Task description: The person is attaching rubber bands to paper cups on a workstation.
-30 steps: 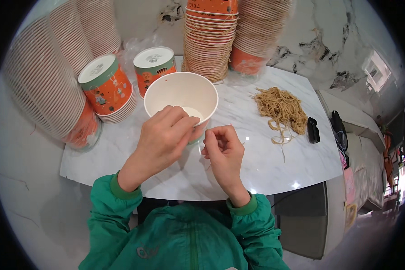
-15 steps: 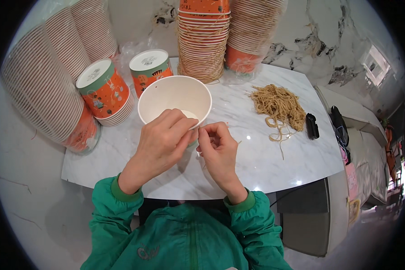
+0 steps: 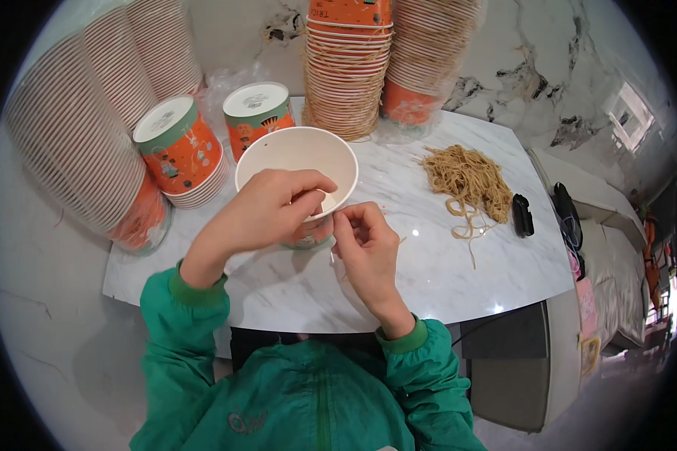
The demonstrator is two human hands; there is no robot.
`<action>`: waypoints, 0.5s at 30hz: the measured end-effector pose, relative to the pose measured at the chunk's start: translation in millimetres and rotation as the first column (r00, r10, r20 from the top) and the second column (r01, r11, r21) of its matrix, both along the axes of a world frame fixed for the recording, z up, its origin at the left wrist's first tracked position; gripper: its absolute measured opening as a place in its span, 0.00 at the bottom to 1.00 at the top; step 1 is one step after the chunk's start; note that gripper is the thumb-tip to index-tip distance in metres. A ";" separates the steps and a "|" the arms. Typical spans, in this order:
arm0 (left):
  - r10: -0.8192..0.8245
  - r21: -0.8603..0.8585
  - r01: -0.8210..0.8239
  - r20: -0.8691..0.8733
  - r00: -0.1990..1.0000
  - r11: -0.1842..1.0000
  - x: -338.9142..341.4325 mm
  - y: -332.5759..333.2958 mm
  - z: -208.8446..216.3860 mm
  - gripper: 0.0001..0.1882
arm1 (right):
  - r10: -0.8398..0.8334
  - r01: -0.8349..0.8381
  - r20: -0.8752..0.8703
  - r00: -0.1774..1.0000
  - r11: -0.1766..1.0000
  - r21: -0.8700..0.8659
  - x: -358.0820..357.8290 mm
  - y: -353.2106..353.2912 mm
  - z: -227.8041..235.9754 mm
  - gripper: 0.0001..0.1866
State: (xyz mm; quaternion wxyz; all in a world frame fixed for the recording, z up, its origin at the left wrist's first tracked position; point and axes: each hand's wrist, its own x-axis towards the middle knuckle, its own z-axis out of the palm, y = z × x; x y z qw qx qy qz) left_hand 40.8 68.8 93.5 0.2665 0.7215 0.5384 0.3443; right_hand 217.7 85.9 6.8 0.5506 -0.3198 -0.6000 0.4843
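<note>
A white-lined paper tub stands upright near the middle of the table, most of its near side hidden by my hands. My left hand arches over its near rim. The left index finger and thumb are apart over the tub's mouth, the other fingers hidden. My right hand pinches at the rim's near right side with thumb and forefinger, its other fingers curled. A thin pale piece shows beside the right hand, too small to name. Farther right lies a tangled heap of tan strands.
Orange-and-green tubs, one stack and another tub, stand upside down at the left. Tall bagged stacks lean beyond. Strand-covered stacks rise at the back. A small black object lies near the marble table's right edge.
My left hand has shifted left, its index finger and thumb coming apart over the tub. The right hand stays at the rim. The whole view has shifted slightly.
</note>
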 end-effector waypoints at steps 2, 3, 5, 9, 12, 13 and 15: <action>-0.094 -0.242 0.101 0.040 0.995 0.965 -5.5 10.8 9.2 0.13 | 0.013 -0.013 0.013 1.000 1.000 -0.007 -0.6 -0.1 0.7 0.05; -0.091 -0.238 0.097 0.039 0.995 0.966 -7.6 14.1 10.0 0.13 | 0.022 -0.022 0.027 0.999 1.000 -0.016 -0.9 -0.4 1.2 0.05; -0.215 -0.235 0.216 0.030 0.976 0.948 -9.8 23.0 7.6 0.11 | 0.023 -0.022 0.043 0.999 0.999 -0.025 0.6 0.0 1.5 0.04; -0.243 -0.249 0.247 0.046 0.969 0.936 -14.1 28.3 8.1 0.10 | 0.011 -0.009 0.062 0.998 1.000 -0.020 -1.0 3.0 -2.1 0.04; -0.244 -0.249 0.253 0.065 0.967 0.935 -13.3 30.5 7.1 0.09 | 0.001 0.000 0.039 0.999 1.000 -0.020 -0.8 3.7 -1.1 0.05; -0.239 -0.270 0.252 0.080 0.968 0.929 -12.8 30.7 7.7 0.08 | 0.006 -0.005 0.039 0.999 1.000 -0.014 -1.4 3.8 -0.1 0.05; -0.229 -0.284 0.246 0.092 0.969 0.927 -13.5 30.2 6.7 0.07 | 0.016 -0.013 0.080 0.997 0.999 -0.045 -0.5 2.7 2.6 0.06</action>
